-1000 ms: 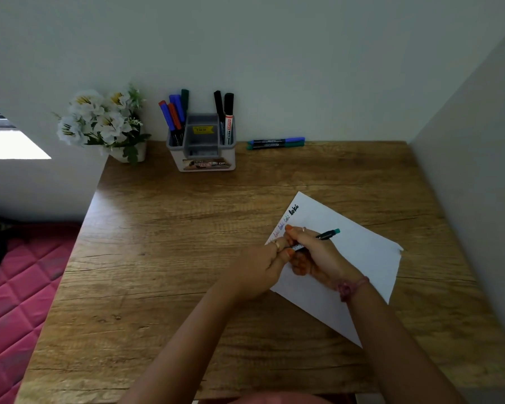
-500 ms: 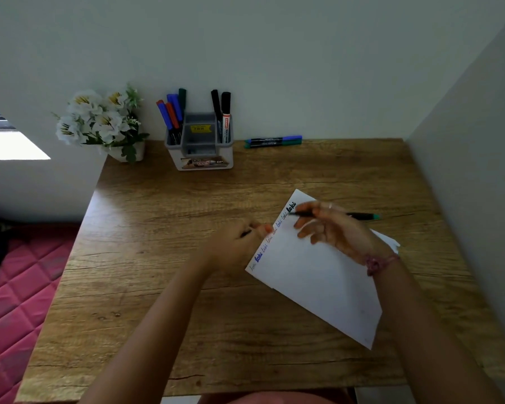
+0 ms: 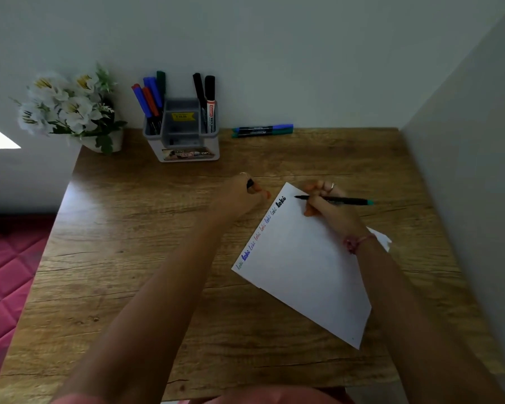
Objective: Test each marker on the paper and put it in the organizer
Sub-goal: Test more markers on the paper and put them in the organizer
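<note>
A white paper (image 3: 306,266) lies tilted on the wooden desk, with a row of small written words along its left edge. My right hand (image 3: 328,207) grips a thin black marker with a green end (image 3: 347,201), its uncapped tip over the paper's top corner. My left hand (image 3: 242,196) rests on the desk just left of the paper and holds the marker's dark cap (image 3: 250,183). The grey and white organizer (image 3: 184,132) stands at the back against the wall with several markers upright in it. Two more markers (image 3: 263,131) lie at the back edge, right of the organizer.
A pot of white flowers (image 3: 70,109) stands at the desk's (image 3: 146,258) back left corner. A wall runs along the right side of the desk. Left of the desk, lower down, is a red quilted surface (image 3: 6,272).
My hands pulled apart, taking the cap off the marker. My right hand carried the marker up to the paper's top corner, and my left hand moved left off the paper with the cap.
</note>
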{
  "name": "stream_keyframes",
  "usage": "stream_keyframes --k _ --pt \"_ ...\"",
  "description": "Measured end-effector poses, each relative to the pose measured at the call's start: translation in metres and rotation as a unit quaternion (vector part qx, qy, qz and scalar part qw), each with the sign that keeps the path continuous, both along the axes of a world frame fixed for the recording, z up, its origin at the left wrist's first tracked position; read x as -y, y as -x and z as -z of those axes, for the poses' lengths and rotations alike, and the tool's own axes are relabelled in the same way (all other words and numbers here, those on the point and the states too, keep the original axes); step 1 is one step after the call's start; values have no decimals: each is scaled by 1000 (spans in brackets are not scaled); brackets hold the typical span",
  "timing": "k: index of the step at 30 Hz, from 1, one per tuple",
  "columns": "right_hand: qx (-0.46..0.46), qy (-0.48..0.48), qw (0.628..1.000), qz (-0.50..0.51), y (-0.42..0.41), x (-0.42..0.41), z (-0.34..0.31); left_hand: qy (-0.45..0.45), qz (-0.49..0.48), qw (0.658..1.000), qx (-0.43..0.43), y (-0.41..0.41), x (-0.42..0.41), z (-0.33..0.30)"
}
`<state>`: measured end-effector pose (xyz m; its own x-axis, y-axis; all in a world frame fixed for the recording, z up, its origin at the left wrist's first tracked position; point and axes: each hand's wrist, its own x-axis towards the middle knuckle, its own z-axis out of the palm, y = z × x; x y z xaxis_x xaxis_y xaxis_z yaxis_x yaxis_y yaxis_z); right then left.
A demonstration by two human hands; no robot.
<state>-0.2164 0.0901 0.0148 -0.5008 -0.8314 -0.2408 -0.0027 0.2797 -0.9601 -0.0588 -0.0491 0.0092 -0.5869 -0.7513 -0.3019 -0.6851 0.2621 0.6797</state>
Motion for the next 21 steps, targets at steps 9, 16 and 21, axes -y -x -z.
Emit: stream_keyframes --k 9,16,21 --pt "34 -23 999 -2 7 5 8 -13 36 999 36 36 23 -2" --pt "-65 13 996 -54 18 32 0 -24 31 997 59 45 35 -2" --pt "-82 15 992 -96 20 48 7 -35 31 995 92 51 38 -3"
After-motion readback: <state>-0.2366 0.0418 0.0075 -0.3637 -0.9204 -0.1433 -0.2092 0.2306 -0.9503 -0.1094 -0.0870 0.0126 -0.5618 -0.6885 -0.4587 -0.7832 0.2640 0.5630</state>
